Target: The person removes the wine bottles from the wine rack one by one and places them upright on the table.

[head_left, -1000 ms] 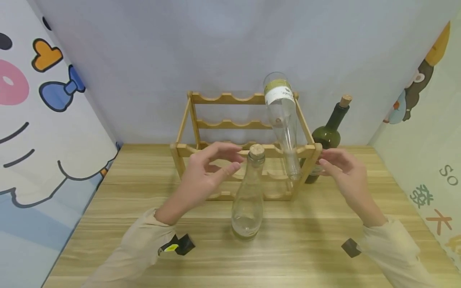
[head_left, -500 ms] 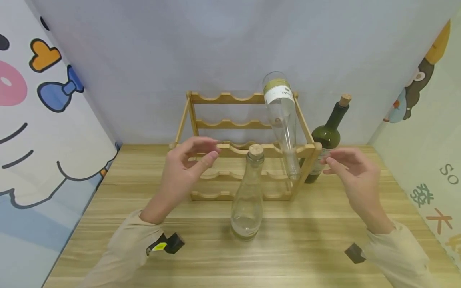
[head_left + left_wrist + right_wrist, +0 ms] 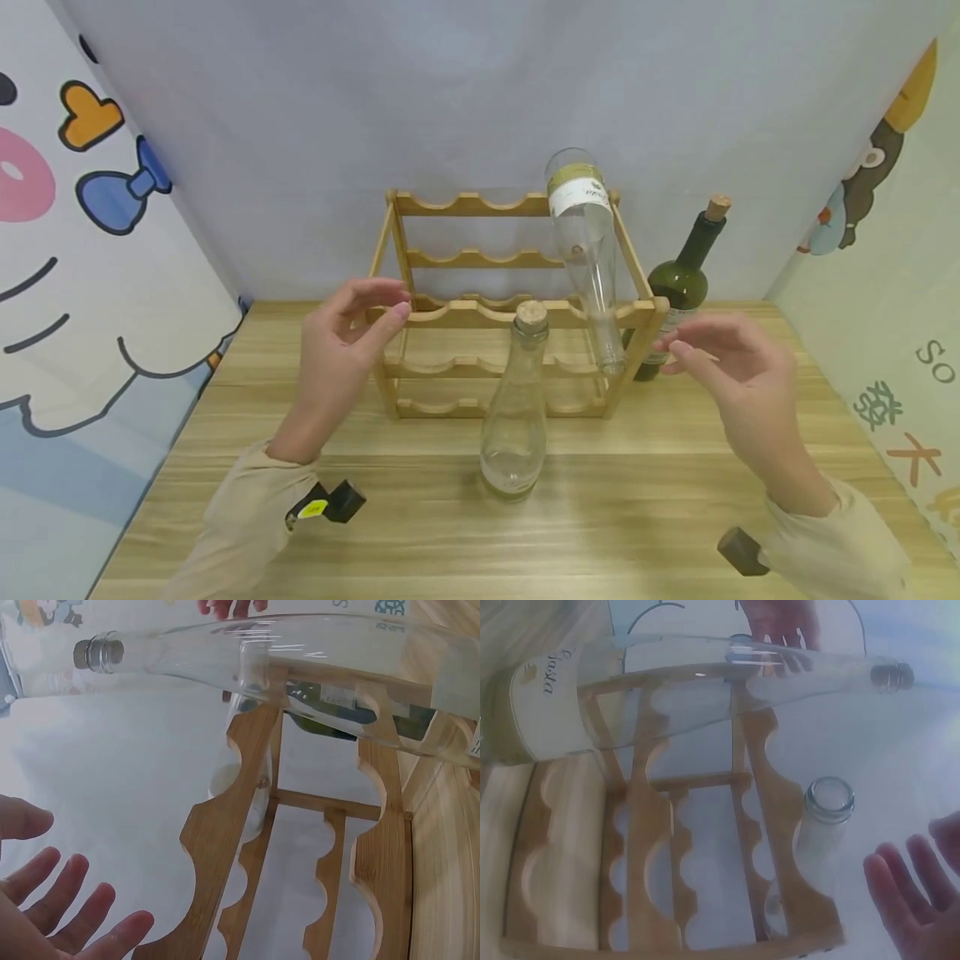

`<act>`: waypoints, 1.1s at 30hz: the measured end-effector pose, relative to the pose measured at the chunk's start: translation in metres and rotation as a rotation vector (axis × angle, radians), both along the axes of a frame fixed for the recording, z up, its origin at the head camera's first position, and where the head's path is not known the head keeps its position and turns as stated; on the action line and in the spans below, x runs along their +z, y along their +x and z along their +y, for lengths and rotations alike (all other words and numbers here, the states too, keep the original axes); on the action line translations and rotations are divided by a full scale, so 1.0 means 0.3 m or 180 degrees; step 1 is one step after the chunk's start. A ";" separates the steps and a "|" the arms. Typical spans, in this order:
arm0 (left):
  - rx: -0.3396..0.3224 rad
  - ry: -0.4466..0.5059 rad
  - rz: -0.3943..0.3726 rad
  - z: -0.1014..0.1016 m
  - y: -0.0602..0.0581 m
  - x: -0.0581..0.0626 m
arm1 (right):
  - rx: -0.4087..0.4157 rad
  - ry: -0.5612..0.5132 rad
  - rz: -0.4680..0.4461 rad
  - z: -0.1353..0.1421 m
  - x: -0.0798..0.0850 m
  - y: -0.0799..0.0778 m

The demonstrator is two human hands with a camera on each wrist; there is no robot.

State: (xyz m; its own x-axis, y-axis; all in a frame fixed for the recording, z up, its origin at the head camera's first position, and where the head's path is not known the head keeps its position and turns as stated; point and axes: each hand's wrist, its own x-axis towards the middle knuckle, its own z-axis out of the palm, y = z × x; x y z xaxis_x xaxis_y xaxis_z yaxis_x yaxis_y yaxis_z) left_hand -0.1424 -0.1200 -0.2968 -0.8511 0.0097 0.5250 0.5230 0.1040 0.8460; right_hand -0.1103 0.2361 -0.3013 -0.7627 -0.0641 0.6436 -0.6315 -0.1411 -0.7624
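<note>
My left hand [image 3: 339, 358] hovers at the rack's front left corner, fingers relaxed and holding nothing. To the right, my right hand [image 3: 738, 387] hangs just off the rack's front right post, also without anything in its fingers. Between them a clear glass bottle [image 3: 514, 425] with a cork stands upright on the table in front of the wooden wine rack [image 3: 480, 315]. Another clear bottle [image 3: 587, 250], with a white and gold label, lies tilted in the rack's right top slot, neck toward me. In the right wrist view, its open mouth [image 3: 831, 796] shows.
Behind the right hand stands a dark green wine bottle [image 3: 681, 279] with a cork, right beside the rack. A wooden table [image 3: 420, 517] lies under everything. A pale backdrop [image 3: 315, 125] rises behind the rack, with printed cartoon panels at both sides.
My left hand has drawn away leftward from the corked clear bottle. My right hand has shifted slightly right and toward me. The bottles and rack stay where they were.
</note>
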 end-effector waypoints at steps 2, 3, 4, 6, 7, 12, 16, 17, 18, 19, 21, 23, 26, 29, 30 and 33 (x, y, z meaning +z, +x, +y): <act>0.0090 0.0114 0.0029 -0.010 -0.001 -0.001 | 0.0014 0.0019 -0.0004 -0.011 0.009 0.015; 0.0122 0.0190 0.0048 -0.015 -0.001 -0.002 | 0.0037 0.0018 0.0000 -0.017 0.013 0.021; 0.0166 0.0243 0.0070 -0.020 -0.002 -0.002 | 0.0055 0.0025 0.0000 -0.022 0.016 0.027; 0.0246 0.0349 0.0101 -0.029 -0.003 -0.005 | 0.0093 0.0055 0.0023 -0.033 0.022 0.037; 0.0285 0.0390 0.0113 -0.034 -0.003 -0.007 | 0.0136 0.0052 0.0056 -0.039 0.024 0.040; 0.0372 0.0571 0.0168 -0.049 -0.005 -0.025 | 0.0282 0.0101 0.0174 -0.066 0.034 0.051; 0.0567 0.0485 0.0214 -0.055 -0.008 -0.036 | 0.0288 0.0172 0.0195 -0.084 0.039 0.058; 0.0613 0.0473 0.0200 -0.057 -0.011 -0.039 | 0.0273 0.0197 0.0194 -0.088 0.040 0.059; 0.0659 0.0458 0.0178 -0.059 -0.015 -0.043 | 0.0264 0.0209 0.0194 -0.093 0.041 0.060; 0.0686 0.0445 0.0136 -0.062 -0.019 -0.048 | 0.0251 0.0225 0.0197 -0.098 0.043 0.061; 0.0719 0.0418 0.0045 -0.067 -0.031 -0.063 | 0.0227 0.0276 0.0214 -0.109 0.045 0.061; 0.0742 0.0380 -0.0079 -0.074 -0.045 -0.085 | 0.0191 0.0341 0.0232 -0.122 0.048 0.060; 0.0797 0.0301 -0.0225 -0.082 -0.062 -0.114 | 0.0137 0.0463 0.0260 -0.141 0.050 0.056; 0.0850 0.0264 -0.0311 -0.090 -0.075 -0.137 | 0.0087 0.0551 0.0256 -0.158 0.053 0.053; 0.0863 0.0257 -0.0314 -0.091 -0.078 -0.141 | 0.0072 0.0577 0.0252 -0.162 0.054 0.053; 0.0889 0.0227 -0.0274 -0.090 -0.085 -0.147 | 0.0054 0.0632 0.0247 -0.175 0.058 0.051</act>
